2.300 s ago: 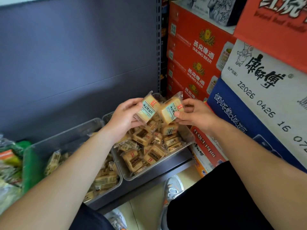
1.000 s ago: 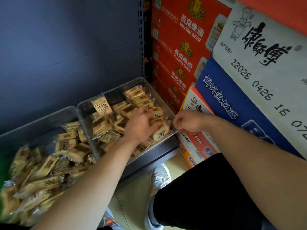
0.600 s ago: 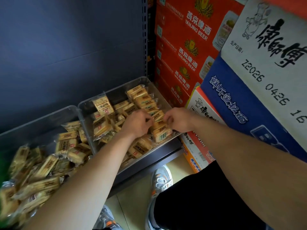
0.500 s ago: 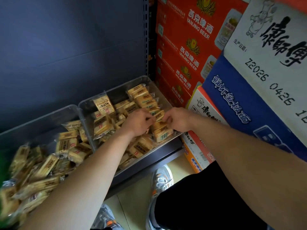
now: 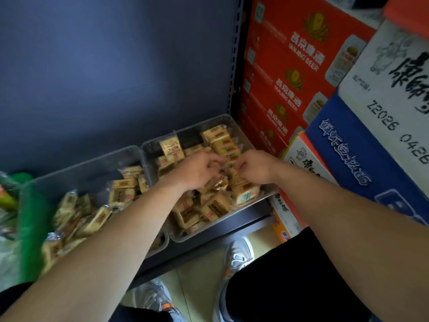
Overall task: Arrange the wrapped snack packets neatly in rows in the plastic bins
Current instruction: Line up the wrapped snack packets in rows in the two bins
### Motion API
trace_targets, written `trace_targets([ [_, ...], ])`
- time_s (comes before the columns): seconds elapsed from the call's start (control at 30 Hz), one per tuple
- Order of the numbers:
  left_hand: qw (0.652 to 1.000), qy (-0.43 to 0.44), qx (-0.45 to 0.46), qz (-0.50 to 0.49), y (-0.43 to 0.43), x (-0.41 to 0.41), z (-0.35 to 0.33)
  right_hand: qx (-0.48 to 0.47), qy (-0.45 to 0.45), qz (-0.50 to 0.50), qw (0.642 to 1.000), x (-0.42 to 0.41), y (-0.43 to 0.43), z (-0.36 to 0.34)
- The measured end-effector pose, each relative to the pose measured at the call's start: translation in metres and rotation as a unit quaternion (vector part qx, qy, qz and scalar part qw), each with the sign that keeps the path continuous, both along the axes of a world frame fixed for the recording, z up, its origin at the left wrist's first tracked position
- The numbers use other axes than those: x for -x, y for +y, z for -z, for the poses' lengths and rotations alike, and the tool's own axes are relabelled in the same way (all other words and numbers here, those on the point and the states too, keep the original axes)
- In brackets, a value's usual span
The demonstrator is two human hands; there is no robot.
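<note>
Two clear plastic bins sit side by side on a shelf. The right bin (image 5: 234, 123) holds tan wrapped snack packets, with a tidy row (image 5: 221, 141) along its right wall and loose ones (image 5: 213, 209) at the front. One packet (image 5: 170, 147) stands upright at the back left. My left hand (image 5: 199, 169) and my right hand (image 5: 254, 167) are both down in this bin, fingers curled round packets at the near end of the row. What lies between the fingertips is blurred. The left bin (image 5: 92, 160) holds a jumbled heap of packets (image 5: 92, 217).
Red beer cartons (image 5: 290, 66) and blue and white noodle cartons (image 5: 371, 147) are stacked tight against the right side of the right bin. A dark back panel (image 5: 116, 66) rises behind both bins. Green packaging (image 5: 30, 217) lies at far left. My shoes (image 5: 236, 259) are below the shelf edge.
Both hands came down from holding packets in the air into the right bin, then drew together at the row on its right side and edged slightly further back.
</note>
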State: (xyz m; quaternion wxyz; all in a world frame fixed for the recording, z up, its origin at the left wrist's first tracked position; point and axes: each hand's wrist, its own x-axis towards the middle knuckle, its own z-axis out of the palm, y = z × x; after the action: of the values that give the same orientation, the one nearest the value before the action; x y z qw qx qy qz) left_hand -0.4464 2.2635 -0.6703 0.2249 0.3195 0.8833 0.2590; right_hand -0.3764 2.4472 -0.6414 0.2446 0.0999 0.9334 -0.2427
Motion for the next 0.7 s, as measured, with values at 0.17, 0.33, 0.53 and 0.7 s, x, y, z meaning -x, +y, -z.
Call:
trace_targets([
  [0.17,0.994,0.028,0.042,-0.096,-0.110,0.014,-0.047,0.058,0.089,-0.050,0.993,0.023,-0.084,-0.026],
  [0.33,0.973,0.032,0.137,-0.181,-0.226,0.000,-0.072,0.074,0.076,-0.164,0.981,0.041,-0.168,-0.027],
  [0.53,0.953,0.004,0.217,-0.213,-0.316,-0.015,-0.054,-0.031,0.040,-0.311,0.949,0.067,-0.231,-0.007],
  [0.7,0.954,-0.025,0.199,-0.221,-0.320,-0.006,-0.010,-0.065,0.014,-0.369,0.927,0.095,-0.257,0.040],
])
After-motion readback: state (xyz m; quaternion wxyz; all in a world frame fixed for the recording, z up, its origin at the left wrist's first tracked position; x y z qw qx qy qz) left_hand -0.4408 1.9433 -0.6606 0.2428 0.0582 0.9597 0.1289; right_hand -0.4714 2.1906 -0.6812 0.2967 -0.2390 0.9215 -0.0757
